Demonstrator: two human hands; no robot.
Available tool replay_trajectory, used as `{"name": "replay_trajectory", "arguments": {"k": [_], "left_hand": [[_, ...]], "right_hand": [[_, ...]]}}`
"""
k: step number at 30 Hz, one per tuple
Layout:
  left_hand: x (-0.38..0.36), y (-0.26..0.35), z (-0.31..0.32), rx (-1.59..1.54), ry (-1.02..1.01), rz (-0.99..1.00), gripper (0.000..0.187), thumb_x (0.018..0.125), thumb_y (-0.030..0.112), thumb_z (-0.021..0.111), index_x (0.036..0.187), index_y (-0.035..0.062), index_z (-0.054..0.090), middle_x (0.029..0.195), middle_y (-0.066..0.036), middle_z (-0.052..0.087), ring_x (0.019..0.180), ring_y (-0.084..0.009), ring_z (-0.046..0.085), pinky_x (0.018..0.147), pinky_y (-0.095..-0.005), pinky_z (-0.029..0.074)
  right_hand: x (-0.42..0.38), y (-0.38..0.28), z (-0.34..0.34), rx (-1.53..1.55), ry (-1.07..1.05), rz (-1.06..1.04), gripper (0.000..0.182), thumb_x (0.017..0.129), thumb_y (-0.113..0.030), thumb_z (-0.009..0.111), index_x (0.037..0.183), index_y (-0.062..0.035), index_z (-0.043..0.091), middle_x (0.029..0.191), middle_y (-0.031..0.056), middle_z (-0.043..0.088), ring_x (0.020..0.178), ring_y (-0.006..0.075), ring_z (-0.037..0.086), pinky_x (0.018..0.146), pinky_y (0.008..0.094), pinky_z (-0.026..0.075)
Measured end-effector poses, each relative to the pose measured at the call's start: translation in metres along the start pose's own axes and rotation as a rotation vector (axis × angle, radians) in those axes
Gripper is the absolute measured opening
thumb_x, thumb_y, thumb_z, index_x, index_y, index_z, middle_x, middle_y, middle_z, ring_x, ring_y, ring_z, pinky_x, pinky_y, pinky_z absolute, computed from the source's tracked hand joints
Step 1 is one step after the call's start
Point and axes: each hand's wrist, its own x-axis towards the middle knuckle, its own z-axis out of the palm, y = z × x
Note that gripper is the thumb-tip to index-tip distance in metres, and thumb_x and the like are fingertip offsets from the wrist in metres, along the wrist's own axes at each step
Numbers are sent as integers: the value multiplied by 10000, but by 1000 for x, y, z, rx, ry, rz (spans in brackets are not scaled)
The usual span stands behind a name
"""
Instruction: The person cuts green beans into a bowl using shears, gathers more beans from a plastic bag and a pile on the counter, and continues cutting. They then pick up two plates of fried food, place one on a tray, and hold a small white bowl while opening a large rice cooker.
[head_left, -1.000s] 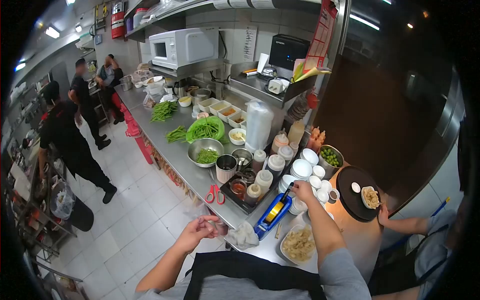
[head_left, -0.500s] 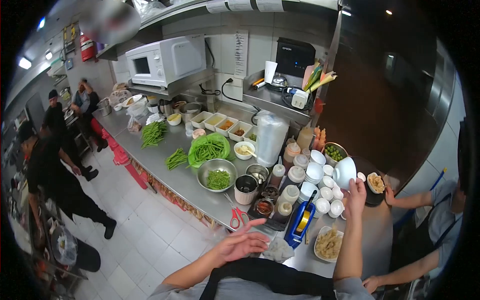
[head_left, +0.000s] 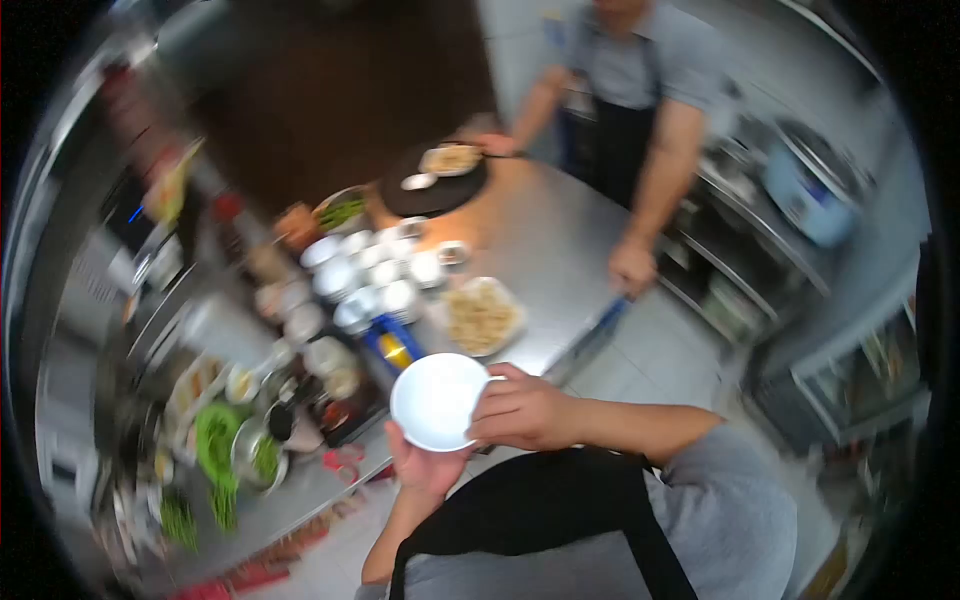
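Observation:
A white bowl (head_left: 437,402) is held in front of my apron, its inside facing up toward me and nothing seen in it. My left hand (head_left: 428,468) supports it from below, thumb near the rim and the other fingers mostly hidden. My right hand (head_left: 525,408) grips the bowl's right side with its fingers over the rim. Just beyond the bowl are a blue tape dispenser (head_left: 388,343) and a white dish of pale food pieces (head_left: 482,316). Several small white bowls and cups (head_left: 385,268) stand together behind them.
A co-worker (head_left: 640,130) stands across the steel counter (head_left: 545,235), one hand at its edge near a blue-handled object, the other by a dish on a black round tray (head_left: 435,197). Bottles, red scissors (head_left: 343,462) and green vegetables lie left. A blue cooker (head_left: 815,185) sits right.
My view has turned right and is blurred. The white bowl has come from above the small cups to in front of my body, and my left hand has closed on it too.

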Motion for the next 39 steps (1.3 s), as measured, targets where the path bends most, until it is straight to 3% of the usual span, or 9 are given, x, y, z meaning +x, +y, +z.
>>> {"name": "replay_trajectory", "arguments": {"k": [5, 9, 12, 17, 24, 28, 33, 36, 39], "left_hand": [[43, -111, 44, 12, 0, -234, 807, 733, 725, 447, 1338, 203, 339, 1314, -103, 419, 1148, -329, 453, 808, -514, 470], [80, -201, 71, -76, -15, -382, 806, 707, 759, 435, 1302, 217, 382, 1274, -98, 462, 1115, -347, 478, 753, -484, 487], [108, -252, 96, -60, 12, -427, 818, 700, 769, 429, 1296, 210, 388, 1252, -103, 483, 1079, -373, 498, 714, -442, 495], [173, -307, 128, -101, 22, -509, 790, 732, 747, 417, 1293, 193, 390, 1279, -76, 459, 1106, -304, 482, 806, -487, 455], [301, -378, 165, 12, -130, -630, 782, 774, 719, 380, 1358, 205, 308, 1352, -100, 392, 1185, -339, 438, 868, -537, 435], [383, -409, 192, 80, -226, -675, 782, 792, 712, 353, 1361, 178, 294, 1359, -100, 377, 1188, -332, 437, 893, -535, 423], [468, -430, 257, 219, -343, -679, 773, 808, 686, 353, 1367, 158, 279, 1345, -104, 390, 1183, -321, 445, 889, -522, 432], [507, -448, 271, 196, -327, -624, 776, 812, 674, 363, 1372, 144, 275, 1359, -105, 373, 1218, -317, 407, 941, -520, 383], [537, -461, 286, 280, -248, -518, 775, 823, 690, 293, 1378, 149, 264, 1365, -110, 370, 1227, -339, 390, 940, -547, 372]], "right_hand": [[-138, -30, -89, -114, 279, 317, 168, 744, -168, 679, 896, -120, 624, 886, 38, 586, 921, 210, 541, 858, 389, 405], [-341, -67, -135, 31, 543, 1383, 103, 836, -126, 616, 890, -38, 630, 644, 57, 606, 581, 140, 588, 567, 267, 473], [-543, -101, -78, 4, 627, 1759, 331, 851, -167, 524, 1148, -25, 548, 1205, 178, 527, 1131, 286, 495, 947, 367, 392], [-722, -174, 42, 781, 633, 2566, 490, 833, -257, 581, 1247, -17, 474, 1272, 155, 474, 1183, 273, 424, 1002, 363, 325], [-752, -124, -65, 880, 809, 2306, 521, 802, -249, 647, 1245, -34, 479, 1247, 82, 509, 1111, 203, 478, 974, 334, 352], [-642, -18, -285, 1119, 386, 1372, 441, 777, -135, 619, 1178, 23, 528, 1195, 110, 545, 1083, 223, 499, 934, 354, 387], [-425, 109, -584, -116, 182, 1322, 130, 866, -138, 536, 798, -32, 568, 646, -3, 539, 603, 67, 531, 546, 237, 439], [-356, 191, -687, -439, 353, 1047, 147, 861, -83, 436, 921, -34, 561, 846, 173, 587, 794, 332, 568, 724, 383, 444], [-343, 319, -779, -613, 227, 926, 213, 793, -78, 511, 997, -44, 563, 900, 125, 587, 817, 250, 566, 743, 346, 456]]}}
